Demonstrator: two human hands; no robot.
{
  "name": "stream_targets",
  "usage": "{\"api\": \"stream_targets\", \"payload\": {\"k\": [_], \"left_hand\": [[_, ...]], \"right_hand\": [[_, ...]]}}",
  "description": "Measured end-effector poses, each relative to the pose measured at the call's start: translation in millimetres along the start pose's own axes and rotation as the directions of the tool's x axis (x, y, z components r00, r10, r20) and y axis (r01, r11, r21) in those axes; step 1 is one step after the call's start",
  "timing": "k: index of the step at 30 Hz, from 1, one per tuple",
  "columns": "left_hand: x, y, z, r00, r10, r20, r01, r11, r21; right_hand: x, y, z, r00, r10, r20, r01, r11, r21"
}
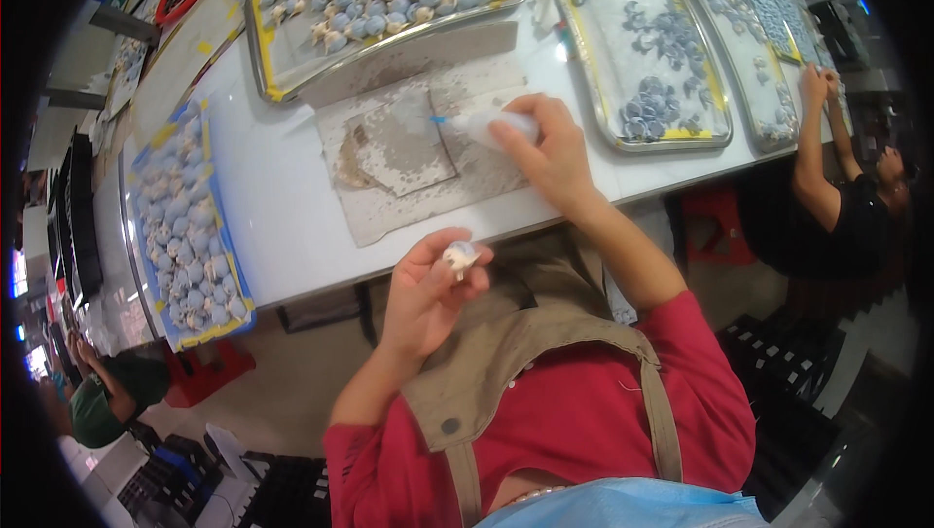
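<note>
In my left hand (428, 285), the fingertips are closed round a small cream-and-grey-blue figurine (459, 257), held in front of the table edge. My right hand (550, 148) grips a translucent white squeeze bottle (479, 127), tilted on its side over the cardboard. Its narrow blue tip (438, 120) points to the left. Below the bottle lies a stained, flattened piece of cardboard (389, 217) with a smaller grey sheet on it. The figurine and the bottle are apart.
A metal tray (263, 61) heaped with similar figurines stands behind the cardboard. A blue-edged tray (222, 236) of more pieces is at left. Trays with blue shell-like parts (584, 90) are at right. Co-workers sit at the far right (827, 178) and left (107, 397).
</note>
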State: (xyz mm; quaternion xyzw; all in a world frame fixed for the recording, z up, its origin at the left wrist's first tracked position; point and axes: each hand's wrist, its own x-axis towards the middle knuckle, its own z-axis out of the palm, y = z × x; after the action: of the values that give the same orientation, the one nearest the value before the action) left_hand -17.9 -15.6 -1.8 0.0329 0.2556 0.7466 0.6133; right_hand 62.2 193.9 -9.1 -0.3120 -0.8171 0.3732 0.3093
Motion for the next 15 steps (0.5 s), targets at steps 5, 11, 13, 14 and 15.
{"api": "stream_targets", "payload": {"k": [5, 11, 13, 14, 15], "left_hand": [[4.3, -1.2, 1.4, 1.0, -0.007, -0.016, 0.008, 0.995, 0.101], [6.3, -6.3, 4.4, 0.996, -0.041, -0.076, 0.054, 0.982, 0.183], [7.9, -7.6, 9.0, 0.993, -0.052, -0.102, 0.073, 0.973, 0.217], [8.7, -7.6, 11.8, 0.992, -0.059, -0.116, 0.085, 0.968, 0.237], [9.5, -8.1, 14.7, 0.989, -0.065, -0.13, 0.097, 0.962, 0.257]], "right_hand": [[5.1, 15.9, -43.3, 0.977, -0.184, -0.104, 0.165, 0.972, -0.165], [42.9, 68.0, -142.8, 0.993, -0.065, -0.1, 0.013, 0.891, -0.455], [51.5, 69.7, -150.0, 1.0, 0.004, -0.009, -0.008, 0.864, -0.504], [55.3, 68.7, -148.7, 0.997, 0.059, 0.055, -0.021, 0.85, -0.526], [60.2, 68.4, -147.6, 0.986, 0.116, 0.118, -0.033, 0.836, -0.548]]}}
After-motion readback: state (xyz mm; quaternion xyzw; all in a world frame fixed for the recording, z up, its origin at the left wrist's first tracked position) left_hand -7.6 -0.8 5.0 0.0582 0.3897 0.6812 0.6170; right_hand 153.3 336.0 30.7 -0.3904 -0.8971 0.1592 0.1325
